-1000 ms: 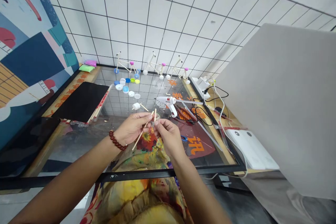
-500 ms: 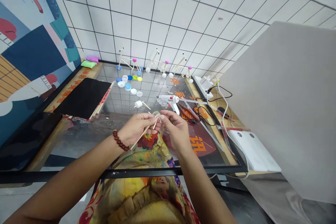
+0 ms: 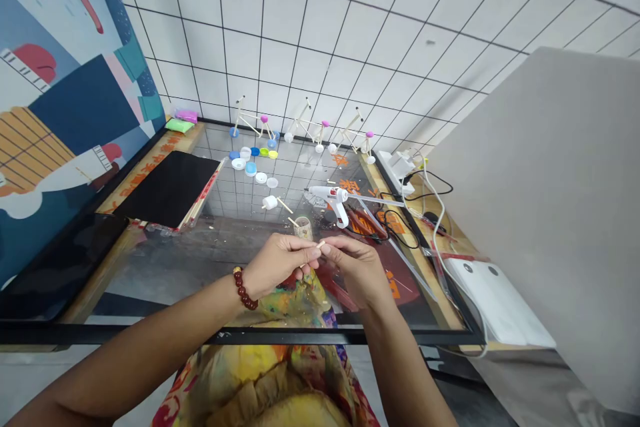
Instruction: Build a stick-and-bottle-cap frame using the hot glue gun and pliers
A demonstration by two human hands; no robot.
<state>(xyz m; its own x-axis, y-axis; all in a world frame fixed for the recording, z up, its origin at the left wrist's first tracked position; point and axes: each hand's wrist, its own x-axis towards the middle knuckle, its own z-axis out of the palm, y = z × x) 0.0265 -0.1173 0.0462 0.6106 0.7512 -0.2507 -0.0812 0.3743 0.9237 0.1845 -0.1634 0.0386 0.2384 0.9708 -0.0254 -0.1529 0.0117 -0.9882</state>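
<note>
Our left hand (image 3: 280,261) was closed to a pinch, thumb against forefinger, and had hold of a short stick (image 3: 321,245) whose pale end showed at the tips. Our right hand (image 3: 360,270) met it from the right, pinching the same stick. The stick was above the near middle of the table (image 3: 200,280), just on the near side of a small clear cup (image 3: 303,229); our fingers hid most of it, so we could not tell its full length.

We judged a slip the likeliest trouble. With so little of the stick between 2 sets of fingertips, a hard push from either side could have sprung it loose onto the table, and uneven bending could have snapped it.

The cup was our next worry: it was so near that a knuckle swung toward the far side could have tipped it. A loose stick (image 3: 293,221) lay just left of it, where a brush of the left hand could have rolled it away. The glue gun (image 3: 330,196) lay to the far right of the cup, nozzle toward the left; if hot, which we could not tell, it could have burned us on a careless reach. At the far edge, such a reach could also have toppled 3 stick frames (image 3: 325,124).
</note>
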